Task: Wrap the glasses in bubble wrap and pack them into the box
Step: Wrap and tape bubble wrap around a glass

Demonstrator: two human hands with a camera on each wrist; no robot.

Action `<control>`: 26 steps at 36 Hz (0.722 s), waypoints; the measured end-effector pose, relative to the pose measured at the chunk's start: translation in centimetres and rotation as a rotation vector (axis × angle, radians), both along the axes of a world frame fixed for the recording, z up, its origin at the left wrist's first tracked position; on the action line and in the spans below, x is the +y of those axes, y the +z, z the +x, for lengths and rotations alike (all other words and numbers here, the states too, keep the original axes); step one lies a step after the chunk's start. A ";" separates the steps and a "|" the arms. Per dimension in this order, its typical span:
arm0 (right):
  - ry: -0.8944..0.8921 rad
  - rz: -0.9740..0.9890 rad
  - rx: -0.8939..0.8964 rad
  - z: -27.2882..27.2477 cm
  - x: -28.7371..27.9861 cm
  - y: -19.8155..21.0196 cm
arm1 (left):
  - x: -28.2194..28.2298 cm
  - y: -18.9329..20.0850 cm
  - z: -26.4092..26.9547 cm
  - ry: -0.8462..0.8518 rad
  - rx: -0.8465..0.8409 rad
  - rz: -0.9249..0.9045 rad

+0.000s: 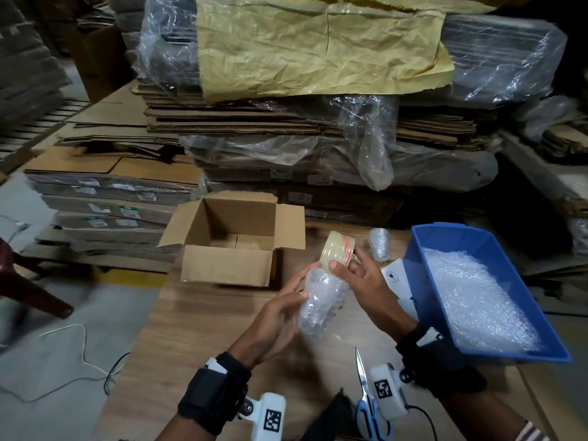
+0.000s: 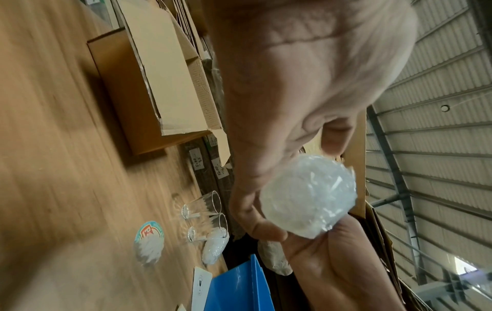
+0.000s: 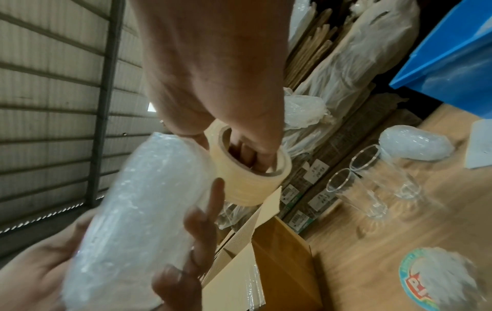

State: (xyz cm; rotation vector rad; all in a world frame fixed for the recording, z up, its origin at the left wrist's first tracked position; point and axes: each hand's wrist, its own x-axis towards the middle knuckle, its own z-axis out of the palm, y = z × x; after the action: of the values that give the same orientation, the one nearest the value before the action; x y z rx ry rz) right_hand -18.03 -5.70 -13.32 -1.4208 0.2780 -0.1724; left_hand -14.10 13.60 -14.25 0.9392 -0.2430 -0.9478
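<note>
Scissors (image 1: 366, 399) lie nearest. Left hand (image 1: 280, 316) curls around the bubble-wrapped glass (image 1: 321, 300); right hand (image 1: 356, 275) grips the tape roll (image 1: 337, 253) against its top.

Head view dim, dark toward the right corners, straight lines bowed at the wide-angle edges; glare on the bubble wrap (image 1: 474, 294) in the blue bin (image 1: 423, 249). Wrist views brighter, washed-out skin, desk (image 2: 53, 147) smeared by motion blur, near objects soft.

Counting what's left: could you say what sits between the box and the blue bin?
Two bare glasses and a wrapped glass, in the right wrist view.
</note>
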 end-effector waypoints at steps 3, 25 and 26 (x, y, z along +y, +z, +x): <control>-0.040 -0.118 -0.004 0.1 0.3 -0.2 | -0.4 0.2 -0.1 0.039 -0.055 0.109; 0.207 -0.611 -0.014 -0.6 0.4 1.1 | 0.0 -1.1 0.2 0.216 -0.105 0.318; 0.222 -0.635 -0.023 -0.5 0.3 1.0 | 0.1 -1.2 0.2 0.203 -0.099 0.322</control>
State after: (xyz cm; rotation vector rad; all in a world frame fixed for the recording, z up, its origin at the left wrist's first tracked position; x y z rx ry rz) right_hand -18.58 -5.45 -12.29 -2.0645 0.0389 -0.0961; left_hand -13.89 13.67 -15.41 1.2832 -0.0763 -0.7654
